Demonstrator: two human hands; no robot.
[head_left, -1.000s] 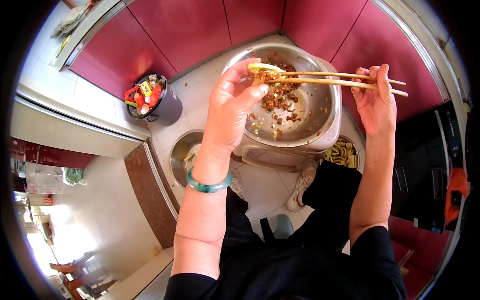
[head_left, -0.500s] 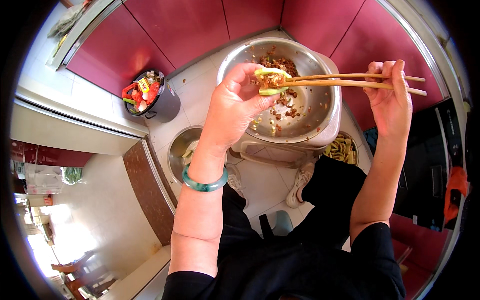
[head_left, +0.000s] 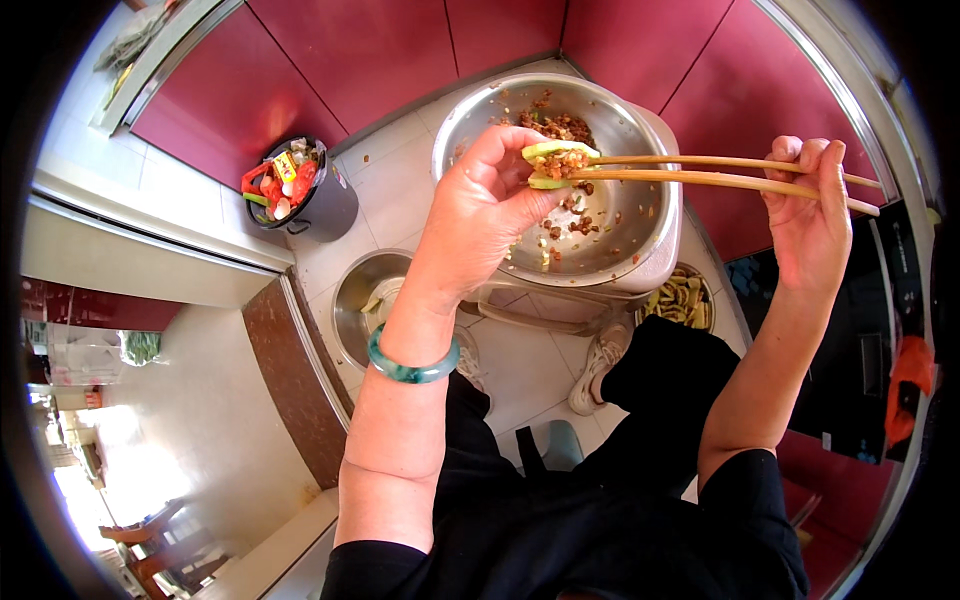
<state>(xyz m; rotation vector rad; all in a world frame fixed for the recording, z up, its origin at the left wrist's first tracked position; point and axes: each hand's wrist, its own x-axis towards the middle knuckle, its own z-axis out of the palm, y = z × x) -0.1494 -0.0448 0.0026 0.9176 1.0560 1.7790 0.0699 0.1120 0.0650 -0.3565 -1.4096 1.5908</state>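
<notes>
Pinched between the thumb and fingers of my left hand (head_left: 470, 215) is a stuffed vegetable piece (head_left: 556, 163), with pale green outer slices and brown minced filling between them. My right hand (head_left: 808, 215) grips a pair of long wooden chopsticks (head_left: 690, 169), whose tips reach the filling at the piece's right side. Both hands are above a large steel basin (head_left: 628, 160). Crumbly brown minced filling (head_left: 565, 127) lies inside it, heaped at the far side and scattered over the bottom. My left hand hides the basin's near left part.
The basin stands on a beige stool (head_left: 668, 135). A steel bowl (head_left: 347, 312) sits on the floor at left, partly behind my left forearm. Right of the stool is a bowl of cut vegetable pieces (head_left: 680, 300). A full dark bin (head_left: 330, 208) stands by red cabinets (head_left: 350, 50).
My right hand and the chopsticks have shifted right and slightly down. The stuffed piece in my left hand has moved a little to the right.
</notes>
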